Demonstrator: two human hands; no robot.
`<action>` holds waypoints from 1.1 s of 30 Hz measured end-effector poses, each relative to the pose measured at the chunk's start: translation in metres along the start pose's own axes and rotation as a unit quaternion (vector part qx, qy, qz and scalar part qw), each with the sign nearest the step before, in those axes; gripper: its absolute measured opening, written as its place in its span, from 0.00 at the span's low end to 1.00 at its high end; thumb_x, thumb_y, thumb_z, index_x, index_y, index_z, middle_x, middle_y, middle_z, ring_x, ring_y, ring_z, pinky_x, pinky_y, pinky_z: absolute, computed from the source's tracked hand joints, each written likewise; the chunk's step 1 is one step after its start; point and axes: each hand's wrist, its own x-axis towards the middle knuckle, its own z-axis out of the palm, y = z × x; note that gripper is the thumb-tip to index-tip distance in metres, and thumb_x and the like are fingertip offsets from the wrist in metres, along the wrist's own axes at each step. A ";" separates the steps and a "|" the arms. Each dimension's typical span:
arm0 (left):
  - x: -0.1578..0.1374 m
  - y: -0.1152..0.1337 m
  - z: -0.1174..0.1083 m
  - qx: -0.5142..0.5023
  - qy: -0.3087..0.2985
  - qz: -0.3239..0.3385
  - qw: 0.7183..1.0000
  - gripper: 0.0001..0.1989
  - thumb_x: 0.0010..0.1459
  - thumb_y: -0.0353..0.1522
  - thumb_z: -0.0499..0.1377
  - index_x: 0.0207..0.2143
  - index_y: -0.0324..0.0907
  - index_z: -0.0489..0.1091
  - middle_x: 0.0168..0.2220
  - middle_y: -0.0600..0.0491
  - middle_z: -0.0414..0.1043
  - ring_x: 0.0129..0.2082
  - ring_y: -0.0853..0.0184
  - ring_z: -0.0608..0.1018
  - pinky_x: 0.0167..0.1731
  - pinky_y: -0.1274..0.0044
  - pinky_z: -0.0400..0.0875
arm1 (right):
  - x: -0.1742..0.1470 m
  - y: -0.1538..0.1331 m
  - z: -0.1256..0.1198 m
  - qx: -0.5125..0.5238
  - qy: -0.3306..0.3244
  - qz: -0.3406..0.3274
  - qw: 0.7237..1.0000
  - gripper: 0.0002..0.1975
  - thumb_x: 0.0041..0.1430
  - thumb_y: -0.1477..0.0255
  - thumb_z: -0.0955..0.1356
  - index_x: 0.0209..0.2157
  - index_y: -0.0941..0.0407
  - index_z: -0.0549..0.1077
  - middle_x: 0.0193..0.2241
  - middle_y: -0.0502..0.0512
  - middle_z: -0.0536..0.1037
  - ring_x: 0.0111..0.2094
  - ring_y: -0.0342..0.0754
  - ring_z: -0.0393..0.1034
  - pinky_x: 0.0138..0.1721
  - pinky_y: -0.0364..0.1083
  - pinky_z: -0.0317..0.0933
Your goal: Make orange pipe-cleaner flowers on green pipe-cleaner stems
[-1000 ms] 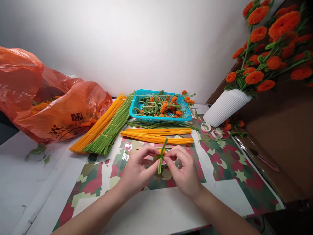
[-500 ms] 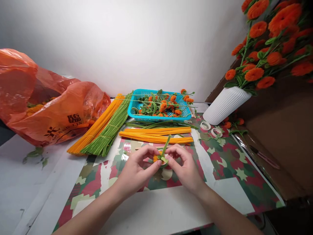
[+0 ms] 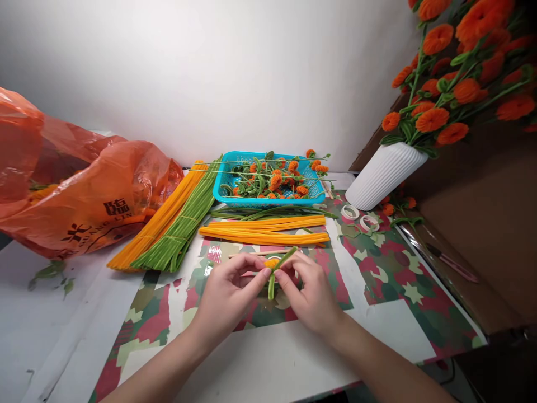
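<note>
Between my two hands, above the patterned table cover, is a small orange-yellow pipe-cleaner flower [image 3: 271,262] with a green pipe cleaner [image 3: 287,257] at its base. One green end points up to the right and another hangs down. My left hand [image 3: 235,285] pinches the flower from the left, thumb and fingertips together. From the right, my right hand [image 3: 308,288] pinches the green pipe cleaner close to the flower. The fingertips of both hands nearly meet and partly hide the flower. A white tape roll seems to lie beneath it, mostly covered.
Orange pipe cleaners [image 3: 260,236] lie just beyond my hands, before a blue basket [image 3: 321,198] of small flowers. Bundled green pipe cleaners [image 3: 176,235] and an orange plastic bag [image 3: 96,207] are left. On the right stand tape rolls [image 3: 349,212], a white vase [image 3: 384,173] and a cutter [image 3: 453,263].
The green pipe cleaner has turned: its upright end now leans right, and another end now hangs downward. Both hands stay pinched at the flower. The whole view has shifted slightly.
</note>
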 end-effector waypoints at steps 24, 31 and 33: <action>-0.002 -0.008 0.003 0.097 0.018 0.122 0.988 0.04 0.57 0.28 0.58 0.28 0.41 0.68 0.35 0.50 0.75 0.36 0.66 0.78 0.31 0.79 0.76 | -0.002 0.005 0.005 0.202 0.029 0.131 0.970 0.06 0.55 0.70 0.70 0.28 0.55 0.69 0.27 0.48 0.68 0.28 0.42 0.61 0.25 0.40 0.56; 0.005 0.003 -0.003 -0.039 -0.037 -0.078 0.995 0.08 0.52 0.34 0.62 0.26 0.40 0.67 0.21 0.58 0.68 0.20 0.73 0.72 0.23 0.81 0.68 | 0.005 0.008 -0.004 0.297 -0.057 0.097 0.948 0.11 0.62 0.63 0.66 0.29 0.55 0.72 0.28 0.50 0.70 0.31 0.44 0.64 0.34 0.43 0.61; 0.005 0.006 -0.004 -0.057 -0.050 -0.088 0.993 0.09 0.51 0.34 0.62 0.24 0.40 0.67 0.19 0.59 0.67 0.19 0.74 0.70 0.23 0.81 0.67 | 0.006 0.008 -0.007 0.287 -0.090 0.090 0.949 0.12 0.61 0.62 0.66 0.29 0.55 0.73 0.28 0.50 0.70 0.32 0.44 0.64 0.35 0.44 0.62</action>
